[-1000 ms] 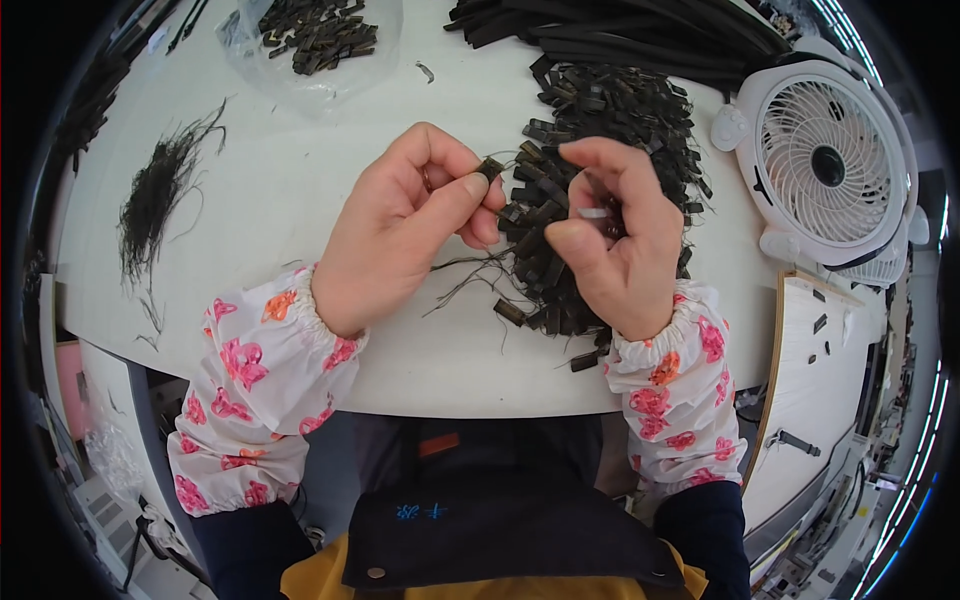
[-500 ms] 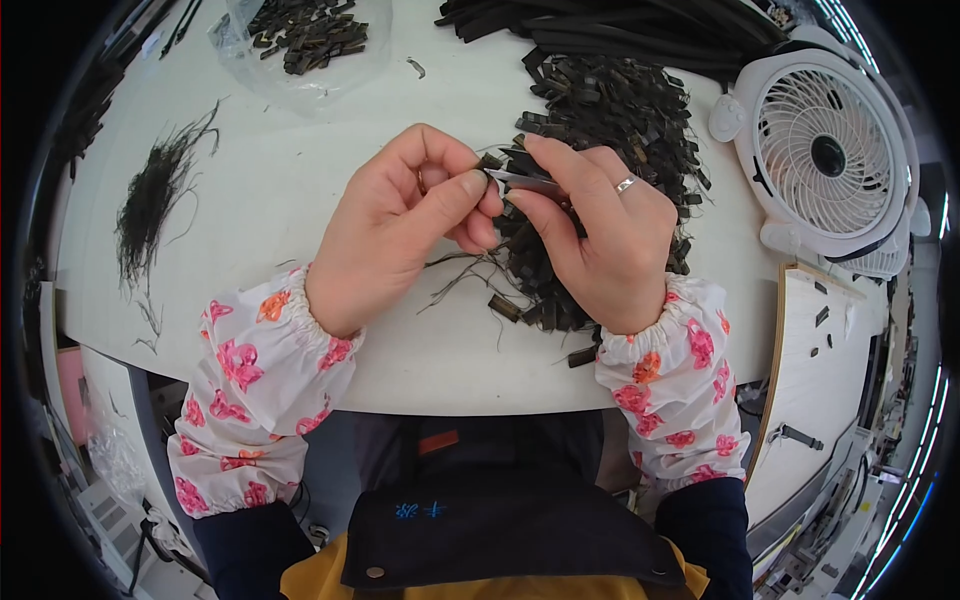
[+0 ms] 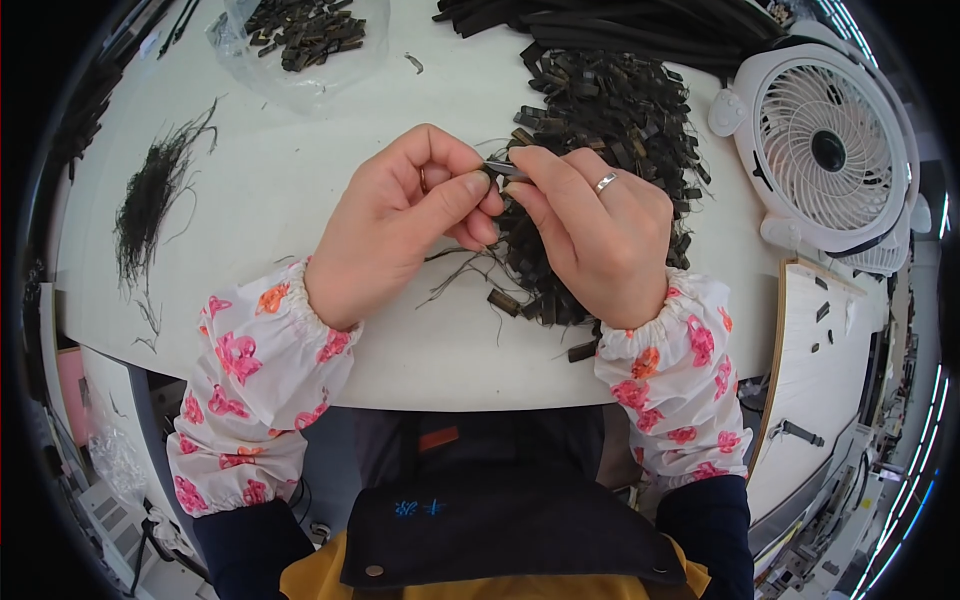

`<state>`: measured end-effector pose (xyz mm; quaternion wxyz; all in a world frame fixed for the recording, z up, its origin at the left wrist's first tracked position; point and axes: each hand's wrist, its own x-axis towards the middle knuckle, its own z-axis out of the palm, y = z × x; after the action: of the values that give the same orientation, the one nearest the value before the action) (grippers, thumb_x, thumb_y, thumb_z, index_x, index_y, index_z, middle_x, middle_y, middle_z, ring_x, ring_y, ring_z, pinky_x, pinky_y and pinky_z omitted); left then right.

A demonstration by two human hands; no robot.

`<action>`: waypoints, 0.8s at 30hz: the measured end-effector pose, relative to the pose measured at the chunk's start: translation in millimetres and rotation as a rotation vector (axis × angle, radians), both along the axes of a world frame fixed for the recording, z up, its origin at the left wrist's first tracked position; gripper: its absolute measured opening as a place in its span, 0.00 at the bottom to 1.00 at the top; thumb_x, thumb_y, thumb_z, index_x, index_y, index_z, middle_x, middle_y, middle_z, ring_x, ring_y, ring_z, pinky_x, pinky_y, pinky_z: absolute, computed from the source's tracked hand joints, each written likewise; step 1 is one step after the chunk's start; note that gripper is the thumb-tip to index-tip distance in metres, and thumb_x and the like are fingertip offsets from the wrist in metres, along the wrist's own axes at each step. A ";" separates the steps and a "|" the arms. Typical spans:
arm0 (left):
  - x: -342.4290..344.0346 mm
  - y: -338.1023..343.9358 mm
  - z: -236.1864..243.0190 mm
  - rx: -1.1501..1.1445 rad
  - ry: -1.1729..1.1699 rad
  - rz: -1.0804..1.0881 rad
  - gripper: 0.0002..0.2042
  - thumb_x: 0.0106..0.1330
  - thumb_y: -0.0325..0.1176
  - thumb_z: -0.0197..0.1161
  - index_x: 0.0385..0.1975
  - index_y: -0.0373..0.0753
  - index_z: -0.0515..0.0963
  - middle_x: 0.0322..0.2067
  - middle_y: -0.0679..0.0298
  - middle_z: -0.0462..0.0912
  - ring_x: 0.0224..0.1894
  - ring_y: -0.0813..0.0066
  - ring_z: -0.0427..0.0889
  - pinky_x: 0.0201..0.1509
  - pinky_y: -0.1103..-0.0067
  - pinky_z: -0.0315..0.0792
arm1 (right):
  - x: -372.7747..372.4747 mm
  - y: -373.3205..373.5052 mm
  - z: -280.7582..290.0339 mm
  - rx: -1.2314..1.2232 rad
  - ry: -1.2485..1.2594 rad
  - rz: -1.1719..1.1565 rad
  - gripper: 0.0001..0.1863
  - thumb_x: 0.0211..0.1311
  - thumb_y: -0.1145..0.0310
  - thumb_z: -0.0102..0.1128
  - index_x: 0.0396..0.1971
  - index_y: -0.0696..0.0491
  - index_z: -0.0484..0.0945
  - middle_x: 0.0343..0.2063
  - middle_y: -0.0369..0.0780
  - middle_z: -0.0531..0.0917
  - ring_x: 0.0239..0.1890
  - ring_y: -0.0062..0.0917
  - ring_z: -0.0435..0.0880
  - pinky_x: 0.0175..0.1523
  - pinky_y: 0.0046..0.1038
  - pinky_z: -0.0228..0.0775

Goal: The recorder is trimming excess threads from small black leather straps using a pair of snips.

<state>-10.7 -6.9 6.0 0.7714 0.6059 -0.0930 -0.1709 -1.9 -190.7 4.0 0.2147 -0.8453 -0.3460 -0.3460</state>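
Note:
My left hand point(image 3: 400, 225) and my right hand point(image 3: 595, 225) meet above the white table point(image 3: 300, 160), both pinching one small dark strip piece point(image 3: 503, 168) between thumb and fingertips. A ring sits on a finger of my right hand. Just behind and under my right hand lies a big pile of small dark strip pieces point(image 3: 610, 110) with loose threads. A few thin dark threads point(image 3: 465, 270) trail on the table below my hands.
A white desk fan point(image 3: 825, 150) lies at the right. A clear bag of dark pieces point(image 3: 305, 35) sits at the back left, a tuft of dark threads point(image 3: 150, 195) at the left, and long dark strips point(image 3: 610, 20) along the back edge.
My right hand has swung in from the pile toward my left hand, and both now pinch the same small piece. The left hand has stayed nearly still.

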 end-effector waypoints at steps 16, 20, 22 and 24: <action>8.9 7.1 3.9 -0.061 0.291 -0.356 0.08 0.66 0.33 0.53 0.39 0.35 0.69 0.25 0.67 0.75 0.22 0.84 0.73 0.27 0.88 0.67 | 0.6 -10.0 3.1 0.347 0.552 0.336 0.11 0.42 0.81 0.64 0.29 0.56 0.78 0.20 0.37 0.77 0.18 0.20 0.74 0.23 0.19 0.65; 5.5 5.3 4.4 0.088 0.194 -0.248 0.08 0.67 0.32 0.51 0.38 0.35 0.72 0.24 0.68 0.76 0.22 0.85 0.73 0.26 0.89 0.68 | -1.5 -4.2 -3.7 0.388 0.559 0.276 0.11 0.46 0.77 0.65 0.32 0.56 0.77 0.20 0.37 0.78 0.18 0.19 0.74 0.23 0.19 0.66; 5.8 6.3 4.1 0.052 0.199 -0.213 0.08 0.66 0.31 0.51 0.39 0.34 0.73 0.24 0.69 0.76 0.23 0.86 0.74 0.28 0.88 0.69 | -2.8 -1.1 0.6 0.474 0.502 0.140 0.14 0.47 0.70 0.67 0.35 0.56 0.76 0.21 0.37 0.78 0.18 0.21 0.76 0.24 0.20 0.68; 5.8 6.3 4.8 0.014 0.201 -0.178 0.09 0.66 0.31 0.51 0.39 0.33 0.74 0.24 0.69 0.77 0.23 0.87 0.74 0.30 0.88 0.70 | -5.4 -3.9 5.1 0.421 0.457 0.061 0.16 0.47 0.67 0.68 0.36 0.55 0.75 0.22 0.37 0.78 0.19 0.22 0.77 0.24 0.21 0.69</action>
<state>-4.9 -0.6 10.8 0.7542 0.5806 -0.0675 -0.2992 -7.3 -194.6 9.1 0.4675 -0.8273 -0.2347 -0.2046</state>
